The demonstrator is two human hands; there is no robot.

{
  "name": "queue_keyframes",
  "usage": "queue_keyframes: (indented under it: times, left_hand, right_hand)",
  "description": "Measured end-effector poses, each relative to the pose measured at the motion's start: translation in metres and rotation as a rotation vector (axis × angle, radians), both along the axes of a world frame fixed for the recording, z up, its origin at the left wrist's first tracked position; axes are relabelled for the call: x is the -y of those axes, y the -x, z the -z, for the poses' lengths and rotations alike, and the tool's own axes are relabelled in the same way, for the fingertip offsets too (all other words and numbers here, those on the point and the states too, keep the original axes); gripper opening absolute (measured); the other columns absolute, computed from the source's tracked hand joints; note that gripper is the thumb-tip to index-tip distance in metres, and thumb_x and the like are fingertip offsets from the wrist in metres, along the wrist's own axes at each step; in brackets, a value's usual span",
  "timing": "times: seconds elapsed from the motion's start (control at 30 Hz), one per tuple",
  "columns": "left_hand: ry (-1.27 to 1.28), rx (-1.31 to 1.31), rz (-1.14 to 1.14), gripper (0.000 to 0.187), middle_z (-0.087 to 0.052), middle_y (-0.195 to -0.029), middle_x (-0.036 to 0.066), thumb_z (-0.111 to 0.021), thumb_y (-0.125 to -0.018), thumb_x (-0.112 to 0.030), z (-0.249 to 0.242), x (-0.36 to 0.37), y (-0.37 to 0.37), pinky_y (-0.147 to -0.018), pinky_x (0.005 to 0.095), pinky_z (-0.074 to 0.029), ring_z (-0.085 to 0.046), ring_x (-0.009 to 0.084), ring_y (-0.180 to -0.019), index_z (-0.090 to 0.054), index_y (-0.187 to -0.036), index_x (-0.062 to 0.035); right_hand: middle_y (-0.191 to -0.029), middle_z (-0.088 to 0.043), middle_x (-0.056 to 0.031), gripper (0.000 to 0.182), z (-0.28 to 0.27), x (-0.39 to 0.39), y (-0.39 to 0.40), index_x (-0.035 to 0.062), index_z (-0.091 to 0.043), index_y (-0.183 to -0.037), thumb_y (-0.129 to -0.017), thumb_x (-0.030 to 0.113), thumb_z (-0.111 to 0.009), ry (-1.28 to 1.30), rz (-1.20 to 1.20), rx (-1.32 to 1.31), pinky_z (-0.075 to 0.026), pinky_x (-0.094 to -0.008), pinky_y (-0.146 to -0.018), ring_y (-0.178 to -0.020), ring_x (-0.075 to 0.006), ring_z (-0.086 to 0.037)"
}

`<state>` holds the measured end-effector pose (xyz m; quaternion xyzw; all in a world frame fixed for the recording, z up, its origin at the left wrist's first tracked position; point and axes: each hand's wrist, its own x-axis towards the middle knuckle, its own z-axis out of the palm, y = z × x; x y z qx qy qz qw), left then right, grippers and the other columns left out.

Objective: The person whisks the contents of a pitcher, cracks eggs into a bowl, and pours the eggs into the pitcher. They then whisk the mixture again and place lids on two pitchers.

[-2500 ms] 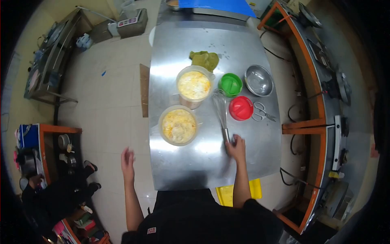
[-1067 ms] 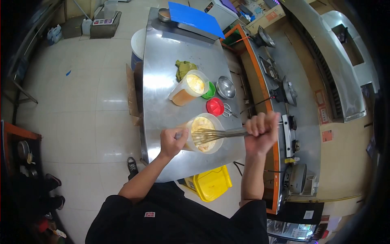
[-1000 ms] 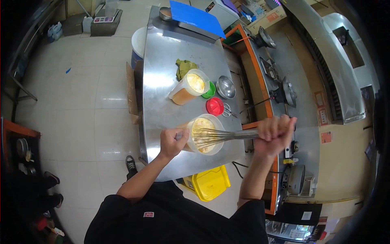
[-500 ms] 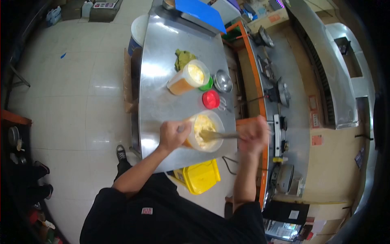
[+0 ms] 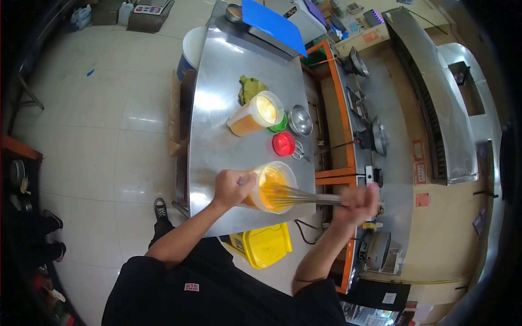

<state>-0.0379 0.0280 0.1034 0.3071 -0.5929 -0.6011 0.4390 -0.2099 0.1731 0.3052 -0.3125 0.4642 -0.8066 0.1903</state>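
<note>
My left hand [image 5: 234, 187] is closed round the handle of a clear plastic pitcher [image 5: 291, 176] that holds foamy yellow-orange liquid. A wire whisk [image 5: 312, 198] slants out over the pitcher's right rim, its wire end in the liquid. My right hand [image 5: 356, 204], a little blurred, grips the whisk's far end. Farther up the table stands a second pitcher [image 5: 244, 120] with orange liquid and pale froth on top. Close to it lie a green cloth [image 5: 251, 88], a green plastic piece [image 5: 279, 124], a red plastic cup or lid [image 5: 283, 144] and a metal bowl [image 5: 300, 120].
Both pitchers stand on a steel table [image 5: 217, 152]. What looks like scissors [image 5: 298, 150] lies by the red piece. Below the near edge is a yellow lidded bin [image 5: 266, 247]. A stove counter [image 5: 391, 201] runs along the right. Another person's legs [image 5: 46, 236] show at far left.
My right hand has moved right and slightly down, drawing the whisk outward so more of its wires show. More orange liquid shows in the pitcher. My left hand keeps its hold.
</note>
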Motion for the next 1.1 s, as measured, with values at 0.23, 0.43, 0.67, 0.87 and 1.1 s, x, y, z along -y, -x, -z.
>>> queue_keyframes:
  times: [0.23, 0.43, 0.67, 0.87, 1.1]
  left_hand:
    - [-0.037, 0.002, 0.048, 0.039, -0.054, -0.055, 0.020, -0.065, -0.084, -0.033, -0.001, -0.006, -0.006, -0.047, 0.0406, -0.039, -0.056, 0.0332, -0.047, -0.065, -0.065, 0.0005]
    - [0.009, 0.041, 0.140, 0.040, -0.054, -0.055, 0.020, -0.063, -0.085, -0.035, -0.035, 0.000, -0.005, -0.050, 0.0419, -0.039, -0.055, 0.0361, -0.050, -0.066, -0.066, -0.0007]
    - [0.046, -0.055, 0.101, 0.044, -0.055, -0.052, 0.016, -0.061, -0.085, -0.038, -0.061, 0.011, 0.010, -0.052, 0.0412, -0.042, -0.058, 0.0347, -0.052, -0.064, -0.059, -0.0030]
    - [0.047, 0.020, 0.200, 0.041, -0.059, -0.057, 0.018, -0.060, -0.086, -0.038, -0.081, 0.017, 0.010, -0.053, 0.0383, -0.042, -0.061, 0.0299, -0.053, -0.070, -0.072, -0.0007]
    - [0.022, 0.031, 0.085, 0.048, -0.054, -0.052, 0.016, -0.061, -0.084, -0.040, -0.054, 0.017, 0.020, -0.051, 0.0437, -0.041, -0.057, 0.0360, -0.052, -0.057, -0.053, -0.0037]
  right_hand:
    - [-0.044, -0.026, 0.0018, 0.044, 0.029, 0.040, -0.024, 0.0145, -0.030, -0.056, -0.095, 0.020, -0.048, -0.250, 0.032, -0.047, -0.026, -0.0286, -0.037, -0.036, -0.0099, -0.025]
    - [-0.043, -0.026, 0.0021, 0.048, -0.039, 0.047, -0.039, 0.0165, -0.024, -0.052, -0.096, 0.022, -0.043, -0.268, -0.057, -0.192, -0.025, -0.0286, -0.037, -0.036, -0.0100, -0.022]
    - [-0.044, -0.026, 0.0041, 0.043, -0.099, 0.044, -0.036, 0.0169, -0.027, -0.057, -0.097, 0.021, -0.042, -0.162, -0.082, -0.195, -0.025, -0.0262, -0.038, -0.037, -0.0079, -0.021]
    - [-0.045, -0.023, 0.0046, 0.039, -0.123, 0.029, -0.020, 0.0171, -0.029, -0.060, -0.096, 0.020, -0.045, -0.050, -0.197, -0.323, -0.023, -0.0261, -0.037, -0.037, -0.0062, -0.020]
    - [-0.048, -0.021, 0.0068, 0.039, -0.008, 0.034, -0.027, 0.0183, -0.033, -0.060, -0.096, 0.021, -0.047, -0.290, 0.007, -0.153, -0.020, -0.0290, -0.040, -0.039, -0.0088, -0.020]
